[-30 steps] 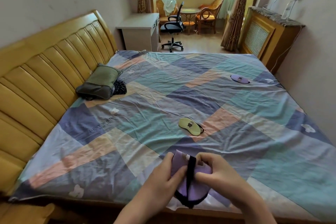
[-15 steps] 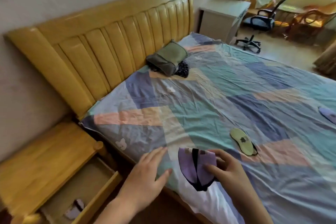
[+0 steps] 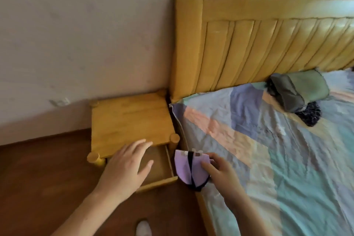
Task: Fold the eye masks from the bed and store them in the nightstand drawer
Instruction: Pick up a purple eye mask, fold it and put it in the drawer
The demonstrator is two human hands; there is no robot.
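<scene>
- Two bare hands in view, low in the frame, picture somewhat motion-blurred.
- Right hand: fingers clamped on a folded purple eye mask with a black strap running down its middle — held over the bed's near corner, just beside the open drawer.
- Left hand: fingers spread apart, holding nothing, palm down above the nightstand drawer, fingertips at the front edge of the nightstand top.
- Drawer pulled out; the left hand covers most of its inside, contents cannot be told.
- Bed: patchwork sheet, yellow padded headboard behind.
- Green pillow near the headboard, lying on a dark patterned cloth.
</scene>
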